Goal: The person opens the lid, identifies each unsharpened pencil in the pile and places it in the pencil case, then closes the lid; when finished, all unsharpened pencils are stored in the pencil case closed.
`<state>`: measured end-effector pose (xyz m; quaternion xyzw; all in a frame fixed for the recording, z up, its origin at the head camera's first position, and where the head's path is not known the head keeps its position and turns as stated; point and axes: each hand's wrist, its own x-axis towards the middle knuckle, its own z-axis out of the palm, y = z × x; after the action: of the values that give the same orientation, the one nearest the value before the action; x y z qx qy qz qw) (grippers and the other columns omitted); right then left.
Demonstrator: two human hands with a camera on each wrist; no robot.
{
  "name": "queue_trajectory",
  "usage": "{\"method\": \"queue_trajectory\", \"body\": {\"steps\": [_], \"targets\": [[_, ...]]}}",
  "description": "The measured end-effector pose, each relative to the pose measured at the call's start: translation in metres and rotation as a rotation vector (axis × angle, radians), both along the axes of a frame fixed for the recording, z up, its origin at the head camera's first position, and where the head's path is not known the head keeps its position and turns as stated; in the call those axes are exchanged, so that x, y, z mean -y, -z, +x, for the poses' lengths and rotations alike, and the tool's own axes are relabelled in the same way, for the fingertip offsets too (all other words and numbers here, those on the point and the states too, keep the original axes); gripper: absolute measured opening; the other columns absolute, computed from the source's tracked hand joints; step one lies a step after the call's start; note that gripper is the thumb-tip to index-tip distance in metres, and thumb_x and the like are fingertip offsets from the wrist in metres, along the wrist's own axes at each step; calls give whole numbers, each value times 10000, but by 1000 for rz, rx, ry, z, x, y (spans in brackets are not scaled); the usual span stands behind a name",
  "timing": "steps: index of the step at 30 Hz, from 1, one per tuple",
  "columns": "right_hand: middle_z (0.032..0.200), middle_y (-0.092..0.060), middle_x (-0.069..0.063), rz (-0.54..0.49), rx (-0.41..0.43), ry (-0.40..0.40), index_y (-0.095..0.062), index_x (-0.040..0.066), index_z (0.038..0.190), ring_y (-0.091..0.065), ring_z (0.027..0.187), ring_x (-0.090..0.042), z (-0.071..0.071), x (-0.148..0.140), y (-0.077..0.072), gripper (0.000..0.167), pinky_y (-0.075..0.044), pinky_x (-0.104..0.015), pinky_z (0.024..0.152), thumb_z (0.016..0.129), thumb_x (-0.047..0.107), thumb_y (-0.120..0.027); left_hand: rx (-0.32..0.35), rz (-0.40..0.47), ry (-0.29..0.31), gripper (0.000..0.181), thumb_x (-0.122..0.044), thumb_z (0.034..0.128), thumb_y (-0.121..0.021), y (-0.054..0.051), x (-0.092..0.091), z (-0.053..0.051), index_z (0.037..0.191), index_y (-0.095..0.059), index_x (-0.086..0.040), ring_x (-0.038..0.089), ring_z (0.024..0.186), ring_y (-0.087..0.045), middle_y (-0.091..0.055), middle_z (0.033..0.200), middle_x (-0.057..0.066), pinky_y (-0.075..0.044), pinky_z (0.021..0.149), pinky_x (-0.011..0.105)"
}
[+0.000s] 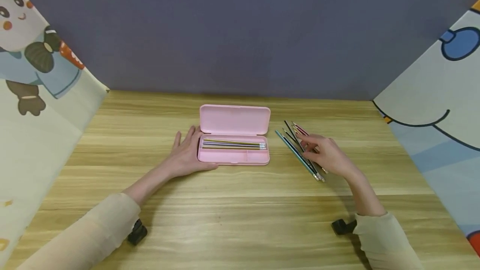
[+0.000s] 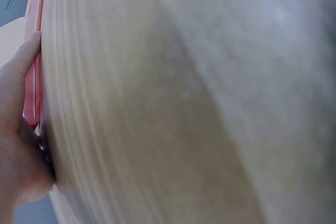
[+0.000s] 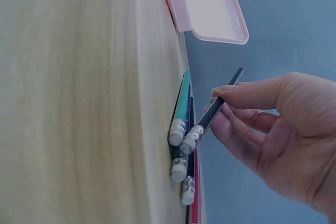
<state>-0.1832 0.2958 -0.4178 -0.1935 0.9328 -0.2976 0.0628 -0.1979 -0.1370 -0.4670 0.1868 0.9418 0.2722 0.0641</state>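
Right hand (image 1: 331, 156) pinching black pencil (image 3: 211, 113), left hand (image 1: 186, 153) spread against pink case (image 1: 224, 156), head view alone showing pencils inside (image 1: 232, 144)

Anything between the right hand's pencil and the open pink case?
Nothing visible blocks it. Between the black pencil in the right hand and the pink case lie only loose pencils, the teal pencil nearest the case, then table. The lid stands open at the far side; the left hand is at the left end.

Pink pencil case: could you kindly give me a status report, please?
Left hand against left end of pink pencil case, striped pencils inside. Right hand pinching black pencil at loose pencil pile. Open lid behind, not between case and pile.
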Motion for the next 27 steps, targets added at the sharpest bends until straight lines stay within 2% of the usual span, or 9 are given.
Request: {"method": "queue_trajectory", "body": {"steps": [5,10,18,23,27], "targets": [[1159,-712,-206,-30,-51,-7,-533,22,1478,-712,940,-268,-4,7,-6,576,-587,-290,751,927,-32,-695,0,11,3,1048,-608,741,-834,0,-1,1,1520,-326,-126,426,1613,-83,-190,1726,165,58,1262,693],[1135,-733,-211,-38,-111,4,-546,31,1471,-723,976,-304,-14,19,-18,556,-583,-291,765,939,12,-704,-1,13,1,1045,-615,741,-830,-1,0,2,1522,-334,-129,423,1614,-82,-191,1725,166,54,1263,695],[1142,-718,-136,-109,-122,3,-526,114,1504,-706,1021,-262,-32,59,-30,559,-550,-231,695,972,89,-695,8,16,-3,1053,-619,737,-832,-2,1,2,1516,-327,-123,426,1613,-78,-194,1723,170,64,1264,690],[1128,-713,-141,-194,-158,-39,-567,104,1462,-702,1033,-276,-42,90,-37,506,-590,-281,731,972,44,-681,9,19,0,1047,-622,737,-832,-2,1,2,1514,-329,-132,429,1612,-81,-196,1724,166,64,1262,692],[1065,-716,-147,-228,-213,-105,-607,63,1393,-710,983,-278,-49,112,-38,447,-603,-364,738,957,16,-692,14,15,0,1051,-632,735,-829,-2,0,2,1516,-328,-137,423,1615,-76,-187,1728,160,68,1262,690]]}}
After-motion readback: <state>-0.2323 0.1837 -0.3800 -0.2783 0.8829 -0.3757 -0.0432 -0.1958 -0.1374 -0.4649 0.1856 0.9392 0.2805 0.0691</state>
